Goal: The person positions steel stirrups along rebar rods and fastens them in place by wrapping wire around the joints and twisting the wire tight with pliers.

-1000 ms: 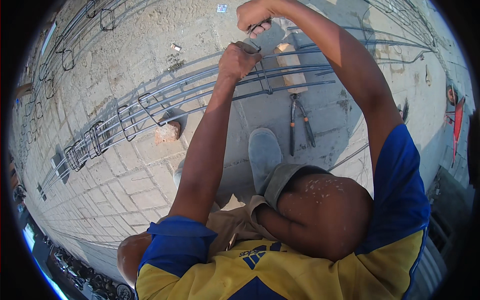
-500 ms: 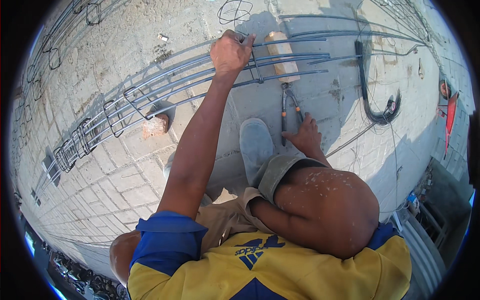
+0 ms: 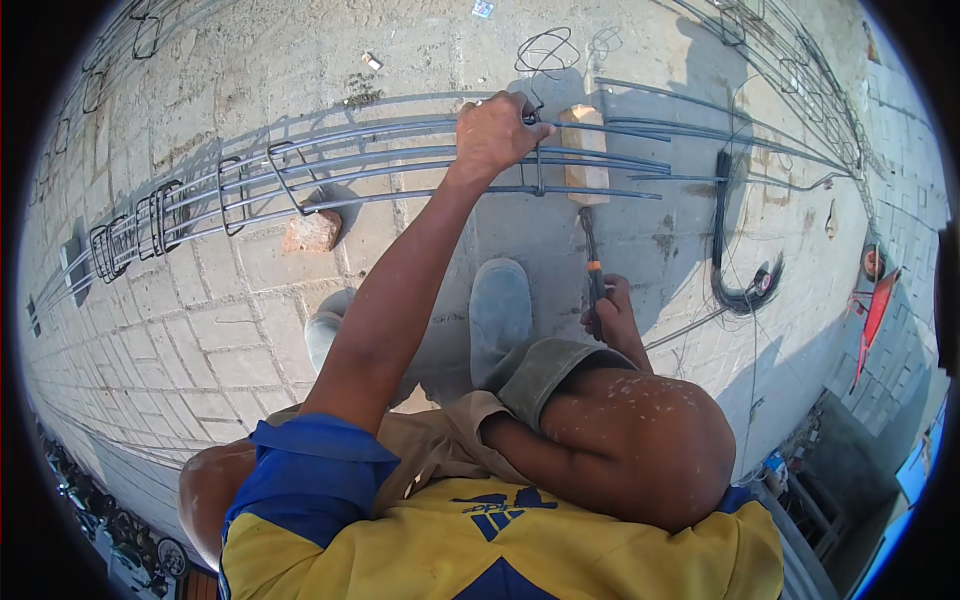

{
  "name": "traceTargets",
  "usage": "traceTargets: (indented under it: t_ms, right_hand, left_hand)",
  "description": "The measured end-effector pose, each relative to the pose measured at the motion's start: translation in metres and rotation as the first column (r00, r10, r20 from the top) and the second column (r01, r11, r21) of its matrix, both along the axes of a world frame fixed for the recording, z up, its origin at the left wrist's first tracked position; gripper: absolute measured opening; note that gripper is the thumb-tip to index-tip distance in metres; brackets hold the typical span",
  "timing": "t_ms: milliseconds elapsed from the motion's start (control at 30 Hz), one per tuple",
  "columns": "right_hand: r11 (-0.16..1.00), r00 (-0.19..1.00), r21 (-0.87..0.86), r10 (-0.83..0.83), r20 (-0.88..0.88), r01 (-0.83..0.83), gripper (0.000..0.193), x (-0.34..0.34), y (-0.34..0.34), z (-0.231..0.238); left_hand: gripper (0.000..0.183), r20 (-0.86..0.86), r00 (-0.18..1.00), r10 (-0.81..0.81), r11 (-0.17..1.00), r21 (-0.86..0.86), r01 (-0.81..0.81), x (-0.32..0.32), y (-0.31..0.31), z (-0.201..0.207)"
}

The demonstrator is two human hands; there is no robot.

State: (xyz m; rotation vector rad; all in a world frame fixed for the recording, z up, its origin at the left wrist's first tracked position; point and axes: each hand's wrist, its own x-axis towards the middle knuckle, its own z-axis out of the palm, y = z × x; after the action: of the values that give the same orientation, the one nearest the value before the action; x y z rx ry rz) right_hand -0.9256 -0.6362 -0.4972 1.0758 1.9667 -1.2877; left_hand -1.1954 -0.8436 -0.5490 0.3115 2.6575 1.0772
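Long steel bars (image 3: 385, 160) run across the ground as a cage, with a square wire stirrup (image 3: 541, 178) around them near their right ends. My left hand (image 3: 490, 135) is closed at the stirrup's far corner, over the farthest bar; its fingertips are partly hidden. A short bent wire stands up beside those fingers. Nearer to me, my right hand (image 3: 614, 308) grips the handles of pincers (image 3: 590, 245) with orange bands. Their handles are together, and the head points away toward a wooden block (image 3: 588, 180) under the bars.
A broken brick (image 3: 313, 230) sits beside the bars, and several stirrups (image 3: 165, 215) bunch farther left. A bent bundle of black tie wire (image 3: 720, 240) lies to the right. Loose wire loops (image 3: 547, 50) lie beyond the cage. My right shoe (image 3: 500, 305) is close to the pincers.
My right hand has gone from spread fingers at the parted pincer handles to a grip, bringing the handles together. My left hand stays at the stirrup. The whole view has shifted a little.
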Motion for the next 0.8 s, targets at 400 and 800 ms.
traceTargets:
  t_ms: [400,800]
  right_hand:
    - [0.608,0.561,0.441,0.789,-0.25,-0.66,0.042,-0.213,0.083,0.13]
    - [-0.559,-0.353,0.825,0.791,0.5,-0.086,0.04,-0.367,0.042,0.07]
  left_hand:
    - [0.046,0.029,0.999,-0.029,1.0,0.012,0.029,0.004,-0.005,0.009]
    - [0.051,0.215,0.975,-0.061,0.997,-0.022,0.067,-0.009,-0.004,0.017]
